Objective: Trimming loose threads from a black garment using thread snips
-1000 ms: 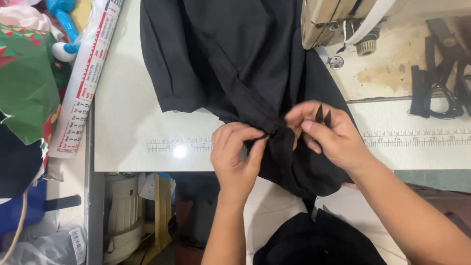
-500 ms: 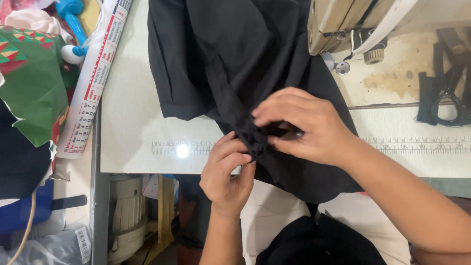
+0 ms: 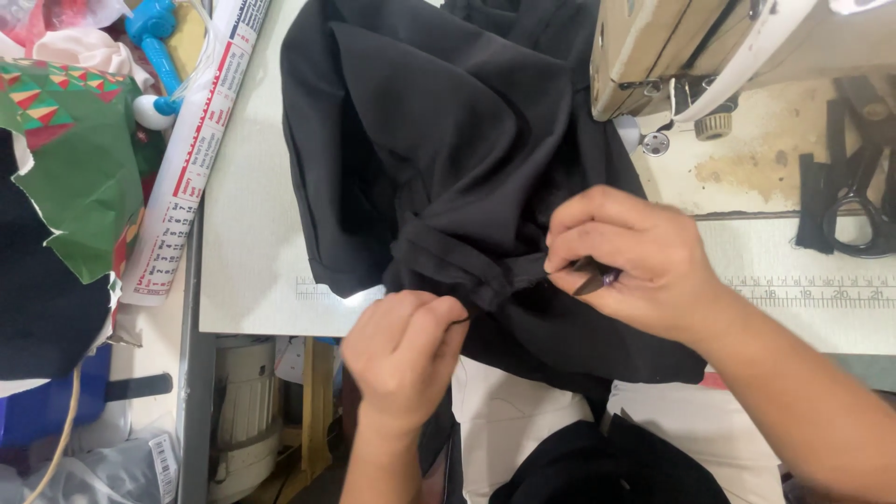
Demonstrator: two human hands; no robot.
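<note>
A large black garment lies bunched on the white sewing table and hangs over its front edge. My left hand pinches a fold of the black cloth at the table's edge. My right hand grips the same gathered fold a little to the right, with a small dark tool between its fingers. The cloth is pulled into a tight ridge between the two hands.
A beige sewing machine stands at the back right, with black scissors beside it. A rolled printed paper, green patterned cloth and a blue toy lie at the left. A ruler scale runs along the table's front.
Both hands have shifted along the fold; my right hand moved from over the bunched cloth to the right, stretching the fold. The view has drawn closer to the table.
</note>
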